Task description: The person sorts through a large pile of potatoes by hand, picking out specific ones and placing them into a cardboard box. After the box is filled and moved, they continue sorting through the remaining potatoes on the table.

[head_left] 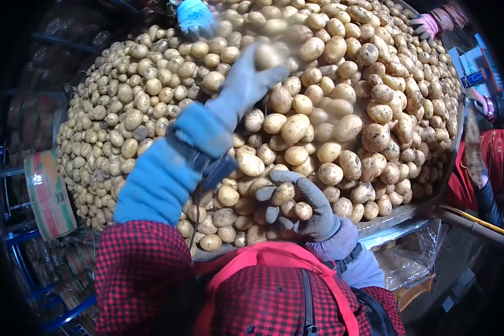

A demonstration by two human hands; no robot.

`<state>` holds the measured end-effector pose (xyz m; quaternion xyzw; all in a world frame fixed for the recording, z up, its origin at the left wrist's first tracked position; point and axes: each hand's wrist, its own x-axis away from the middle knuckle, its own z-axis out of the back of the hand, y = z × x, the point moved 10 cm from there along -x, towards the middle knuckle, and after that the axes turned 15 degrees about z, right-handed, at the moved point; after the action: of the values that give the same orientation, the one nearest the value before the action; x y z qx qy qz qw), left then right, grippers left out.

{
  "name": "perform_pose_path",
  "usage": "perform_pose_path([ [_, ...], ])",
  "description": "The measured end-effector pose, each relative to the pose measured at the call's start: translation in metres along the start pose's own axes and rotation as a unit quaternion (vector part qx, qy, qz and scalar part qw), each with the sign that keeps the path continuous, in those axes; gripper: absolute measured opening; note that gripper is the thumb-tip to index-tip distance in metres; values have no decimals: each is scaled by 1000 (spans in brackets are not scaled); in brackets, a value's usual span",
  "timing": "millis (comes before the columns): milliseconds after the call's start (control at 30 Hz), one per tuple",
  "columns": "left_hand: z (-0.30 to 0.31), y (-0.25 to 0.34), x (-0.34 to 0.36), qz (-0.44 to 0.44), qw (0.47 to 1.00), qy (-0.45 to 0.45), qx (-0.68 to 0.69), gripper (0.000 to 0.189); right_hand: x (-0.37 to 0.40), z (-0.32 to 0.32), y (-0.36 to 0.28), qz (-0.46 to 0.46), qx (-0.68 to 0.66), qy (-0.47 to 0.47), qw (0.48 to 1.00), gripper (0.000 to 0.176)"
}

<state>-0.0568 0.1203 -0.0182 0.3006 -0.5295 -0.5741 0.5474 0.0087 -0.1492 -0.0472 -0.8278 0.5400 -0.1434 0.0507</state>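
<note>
Now | left hand (246,84) blurred, fingers around potato (267,56) | right hand (305,210) fingers clamped on small potatoes (285,193), palm hidden

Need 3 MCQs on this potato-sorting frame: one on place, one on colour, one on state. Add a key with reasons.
1. Where is the left hand?
A) raised over the potato pile
B) in a pocket
C) behind the person's back

2. What colour is the left forearm sleeve?
A) green
B) blue
C) white

3. How is the right hand?
A) flat and open in the air
B) out of view
C) fingers curled on small potatoes at the pile's near edge

Key:
1 A: it reaches up the heap with a potato at its fingertips.
2 B: the sleeve is blue, above a red plaid cuff.
3 C: the grey glove curls round them.
</note>
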Motion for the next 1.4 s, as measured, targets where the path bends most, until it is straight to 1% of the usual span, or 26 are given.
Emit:
perform_pose_path([
  [33,-16,30,-7,-39,997,-12,-58,79,0,4,1,1,4,6,1000,56],
  [67,-31,22,-37,-43,997,-54,17,77,0,4,3,6,-1,-7,1000,56],
  [100,-46,58,-24,-23,996,-76,39,70,-1,3,2,13,-9,-20,1000,56],
  [133,-55,83,-26,-88,988,-127,21,70,0,2,-5,33,72,-32,996,57],
  [167,-58,100,-25,-149,973,-178,0,69,1,4,-7,38,66,-28,997,57],
  [233,-41,106,-14,-138,979,-140,-52,57,0,3,-2,13,52,-51,997,59],
  [300,-18,94,0,-177,962,-62,-197,49,1,-3,-8,23,90,-61,994,59],
  [367,8,69,25,-290,861,41,-415,49,1,-3,-8,20,78,-53,995,58],
  [400,21,54,35,-288,862,41,-416,49,0,-2,-7,19,77,-52,996,58],
  [467,31,9,43,-244,780,26,-576,56,0,0,-5,21,49,-47,997,58],
  [500,37,-2,43,-243,780,27,-575,56,0,2,-4,20,49,-47,997,58],
  [567,50,-20,42,-221,723,75,-650,63,-1,3,-2,19,41,-56,997,59],
  [633,51,-22,24,-194,721,97,-659,70,-2,-4,-9,26,87,-66,994,59],
  [700,30,-25,23,-208,707,36,-675,75,0,-3,-9,35,126,-68,989,59],
  [767,23,-27,17,-214,687,37,-693,76,-1,1,-4,20,59,-60,996,58],
  [833,17,-17,14,-270,669,56,-690,75,-2,-1,-7,27,79,-65,994,57],
  [867,15,-17,7,-274,640,69,-715,67,-3,-2,-9,30,100,-71,992,57],
  [967,33,-11,-21,-331,649,103,-677,59,-4,-1,-7,21,98,-72,992,56],
  [1000,40,7,-29,-332,683,120,-640,52,-4,-1,-7,21,100,-70,992,56],
  [1033,49,22,-44,-299,687,146,-646,53,-4,-2,-8,28,100,-73,992,56],
  [1100,54,46,-66,-292,621,238,-688,57,-3,-3,-7,34,103,-79,991,56],
  [1200,73,60,-107,-171,628,277,-707,62,0,-1,-2,11,18,-50,999,57],
  [1233,74,63,-101,-165,620,318,-698,60,-1,-1,-5,17,17,-52,998,57],
  [1300,58,74,-65,-269,648,283,-654,52,-2,-2,-6,27,70,-83,994,57],
  [1333,58,70,-52,-269,646,278,-658,52,-2,-2,-6,29,64,-82,994,57],
  [1400,44,45,-32,-254,758,76,-596,45,-2,-3,-8,36,100,-91,990,56],
])
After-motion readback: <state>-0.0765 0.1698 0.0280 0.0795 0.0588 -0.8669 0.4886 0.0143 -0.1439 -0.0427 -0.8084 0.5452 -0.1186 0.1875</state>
